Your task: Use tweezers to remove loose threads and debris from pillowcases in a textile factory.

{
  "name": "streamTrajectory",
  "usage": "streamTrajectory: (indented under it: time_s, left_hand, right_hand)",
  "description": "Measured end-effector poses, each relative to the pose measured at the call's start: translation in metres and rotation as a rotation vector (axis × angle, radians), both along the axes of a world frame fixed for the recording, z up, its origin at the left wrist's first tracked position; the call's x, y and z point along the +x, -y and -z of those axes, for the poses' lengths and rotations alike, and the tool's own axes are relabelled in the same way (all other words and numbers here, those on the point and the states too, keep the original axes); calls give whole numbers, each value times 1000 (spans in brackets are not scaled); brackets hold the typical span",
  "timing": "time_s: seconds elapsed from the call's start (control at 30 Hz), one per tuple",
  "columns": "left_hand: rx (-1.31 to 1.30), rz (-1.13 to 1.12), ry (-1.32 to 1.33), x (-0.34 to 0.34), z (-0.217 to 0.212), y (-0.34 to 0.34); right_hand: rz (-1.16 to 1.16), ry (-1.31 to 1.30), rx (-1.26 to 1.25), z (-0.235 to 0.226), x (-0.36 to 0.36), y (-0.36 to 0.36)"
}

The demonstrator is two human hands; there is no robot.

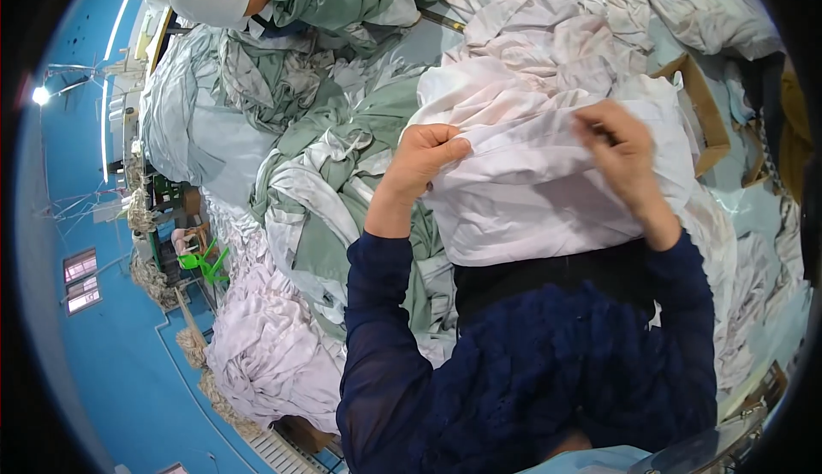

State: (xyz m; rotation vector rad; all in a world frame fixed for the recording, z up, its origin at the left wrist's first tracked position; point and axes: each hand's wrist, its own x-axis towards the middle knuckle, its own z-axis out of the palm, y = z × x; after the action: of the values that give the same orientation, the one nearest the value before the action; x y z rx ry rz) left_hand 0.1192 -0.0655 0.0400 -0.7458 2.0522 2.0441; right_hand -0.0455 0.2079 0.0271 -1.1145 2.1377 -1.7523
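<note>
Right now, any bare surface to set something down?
Two patches of pale tabletop look bare: one right of the white cloth, below the brown cardboard; a smaller one up top, between green fabric and the pinkish-white pile. Crowded around left hand and right hand: cloth underneath, heaps beyond.

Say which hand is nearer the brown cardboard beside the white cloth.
Right: the right hand is left of the cardboard; the left hand is farther left, pinching the white cloth.

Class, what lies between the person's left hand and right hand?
In the head view, a stretch of white cloth lies there; the left hand pinches it, the right hand is blurred.
</note>
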Motion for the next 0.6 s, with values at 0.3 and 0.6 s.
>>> streamTrajectory:
  time_s: [0.3,0.6]
  left_hand:
    - [78,-49,-157,-3,9,-18]
    - [185,-120,-82,-1,22,-13]
  right_hand:
    - [-188,306,-25,10,48,72]
    - [-217,498,25,19,43,67]
